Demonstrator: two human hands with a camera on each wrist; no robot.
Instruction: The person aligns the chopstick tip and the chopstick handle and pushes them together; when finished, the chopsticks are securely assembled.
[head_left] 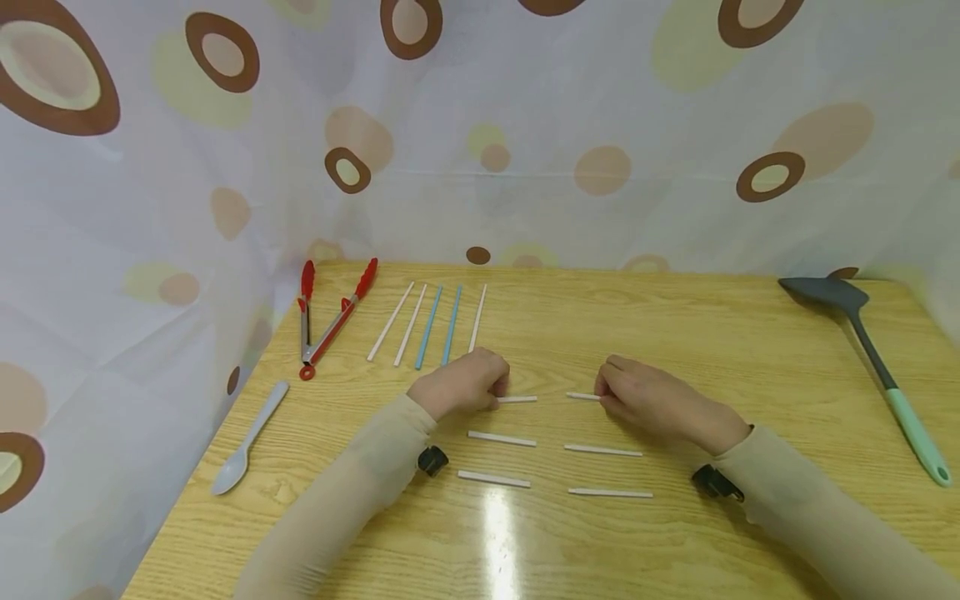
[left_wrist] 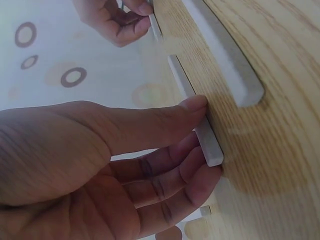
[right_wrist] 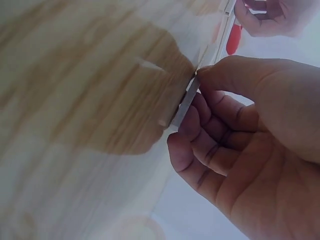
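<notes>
My left hand (head_left: pixel 463 383) pinches a short white stick (head_left: pixel 519 399) near its left end, the stick lying crosswise close over the table. In the left wrist view the thumb is on one side of that white stick and the curled fingers are on the other. To the right, my right hand (head_left: pixel 660 402) pinches a second short white stick (head_left: pixel 582 396), whose left end points toward the first across a gap. Nearer to me are two white sticks on the left, an upper one (head_left: pixel 502 438) and a lower one (head_left: pixel 494 479). Two more, upper (head_left: pixel 603 450) and lower (head_left: pixel 611 493), lie on the right.
Behind my left hand, several longer sticks lie slanted, some white (head_left: pixel 390 322) and some blue (head_left: pixel 429 327). Red-tipped tongs (head_left: pixel 330 335) lie spread at the back left, with a pale spoon (head_left: pixel 251 438) in front. A dark spatula-like utensil with a green handle (head_left: pixel 917 433) lies far right.
</notes>
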